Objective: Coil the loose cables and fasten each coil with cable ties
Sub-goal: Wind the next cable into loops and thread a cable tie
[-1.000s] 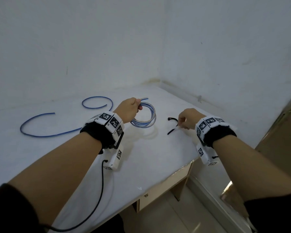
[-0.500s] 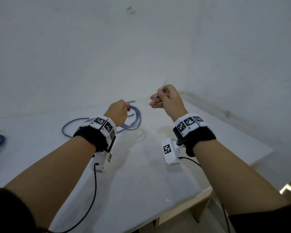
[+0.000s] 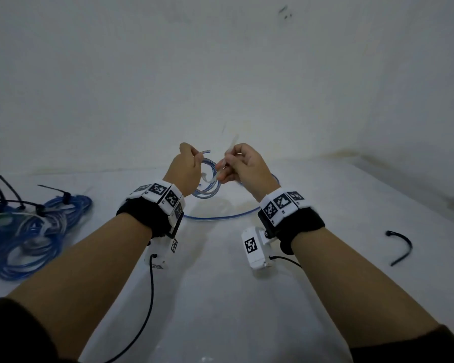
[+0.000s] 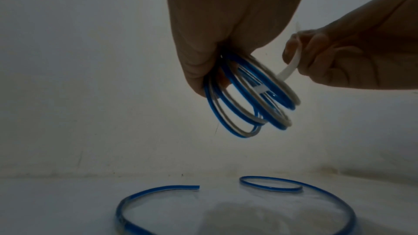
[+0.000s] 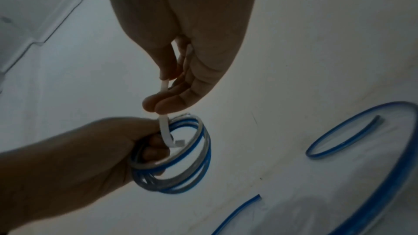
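Gripping the blue-and-white coil above the counter, the left hand curled tight — the right hand pinched a white cable tie, its head inside the coil's loops.

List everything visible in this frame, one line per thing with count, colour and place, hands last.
coil: one, blue and clear, held up above the table by the left hand.
white cable tie: one, white, pinched by the right hand, its head end inside the coil.
loose cable: one, blue, lying on the table under the hands.
tied coils: a pile, count unclear, blue, at the table's left edge, with black ties sticking up.
black cable tie: one, black, curved, on the table to the right.
table: one, white.
left hand: grips the coil.
right hand: pinches the white cable tie.
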